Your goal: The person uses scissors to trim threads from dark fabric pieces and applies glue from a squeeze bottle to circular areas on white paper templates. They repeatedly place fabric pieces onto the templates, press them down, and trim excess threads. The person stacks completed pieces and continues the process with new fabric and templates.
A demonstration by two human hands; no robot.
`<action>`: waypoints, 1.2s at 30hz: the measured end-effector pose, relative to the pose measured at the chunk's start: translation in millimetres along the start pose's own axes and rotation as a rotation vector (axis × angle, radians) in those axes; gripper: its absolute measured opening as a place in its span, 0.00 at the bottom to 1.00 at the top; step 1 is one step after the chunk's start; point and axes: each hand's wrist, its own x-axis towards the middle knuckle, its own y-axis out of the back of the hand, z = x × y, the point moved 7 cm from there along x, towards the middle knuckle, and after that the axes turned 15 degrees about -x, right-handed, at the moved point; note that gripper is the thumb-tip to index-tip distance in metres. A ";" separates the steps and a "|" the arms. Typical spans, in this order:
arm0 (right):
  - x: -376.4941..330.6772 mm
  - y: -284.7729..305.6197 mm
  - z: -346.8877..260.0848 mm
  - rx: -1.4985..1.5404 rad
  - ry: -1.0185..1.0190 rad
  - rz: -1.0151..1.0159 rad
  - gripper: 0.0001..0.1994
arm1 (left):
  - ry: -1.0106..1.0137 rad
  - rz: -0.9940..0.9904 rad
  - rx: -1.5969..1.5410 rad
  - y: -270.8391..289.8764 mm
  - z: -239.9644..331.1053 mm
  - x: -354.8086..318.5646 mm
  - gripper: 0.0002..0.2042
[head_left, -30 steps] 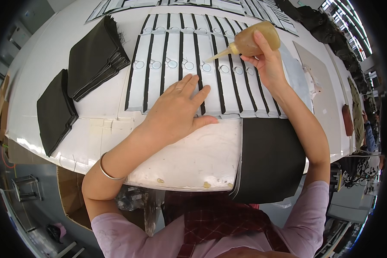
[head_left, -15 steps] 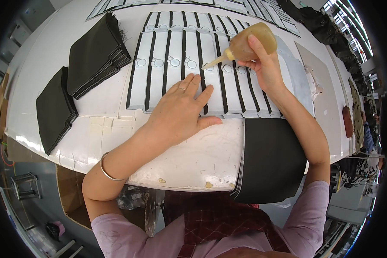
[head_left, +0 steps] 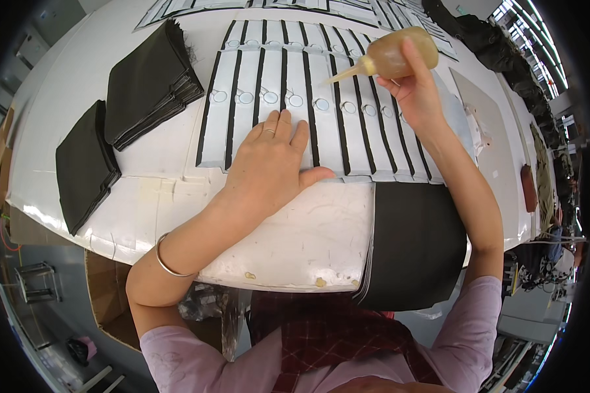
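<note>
Gripped in my right hand (head_left: 416, 95) is a squeeze bottle (head_left: 405, 52) of amber liquid with a long pointed yellow nozzle. It is tilted, its tip pointing down and left above a row of pale strips. My left hand (head_left: 272, 157) lies flat with fingers spread on the near part of the light blue-grey strips (head_left: 242, 131), which have black bands between them. Across the strips runs a row of small round rings or outlines (head_left: 321, 104). A second row of strips (head_left: 275, 33) lies behind.
Two stacks of black fabric pieces (head_left: 147, 82) (head_left: 84, 164) lie on the left of the white table (head_left: 288, 242). A black fabric stack (head_left: 416, 242) hangs over the near edge. Right of the strips is a grey board (head_left: 488, 111); below left stands a cardboard box (head_left: 106, 288).
My right hand has lifted the bottle up and to the right, so its tip has left the ring it was at. My left hand stays on the strips, shifted slightly.
</note>
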 end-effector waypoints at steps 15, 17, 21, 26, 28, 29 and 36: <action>-2.8 -49.4 15.4 -0.138 0.037 -0.032 0.26 | 0.002 0.063 0.008 -1.3 -0.9 -6.8 0.36; -6.2 -53.8 12.4 -0.147 0.047 -0.045 0.25 | 0.020 0.044 0.019 -1.2 -0.4 -6.5 0.36; -11.8 -57.5 11.0 -0.129 0.052 -0.046 0.27 | 0.040 0.018 0.057 -0.1 0.6 -7.0 0.37; -14.3 -51.2 9.5 -0.112 0.026 -0.096 0.27 | 0.046 0.017 0.078 2.4 2.5 -8.0 0.37; -10.4 -43.8 8.6 0.057 -0.012 -0.111 0.28 | 0.049 0.010 0.078 2.0 2.6 -8.4 0.37; -7.8 -42.5 7.9 0.141 -0.032 -0.118 0.28 | 0.048 0.010 0.080 1.3 2.4 -8.7 0.37; 8.0 -41.7 -0.6 0.126 -0.007 -0.023 0.30 | 0.045 0.035 0.119 1.9 3.2 -9.0 0.37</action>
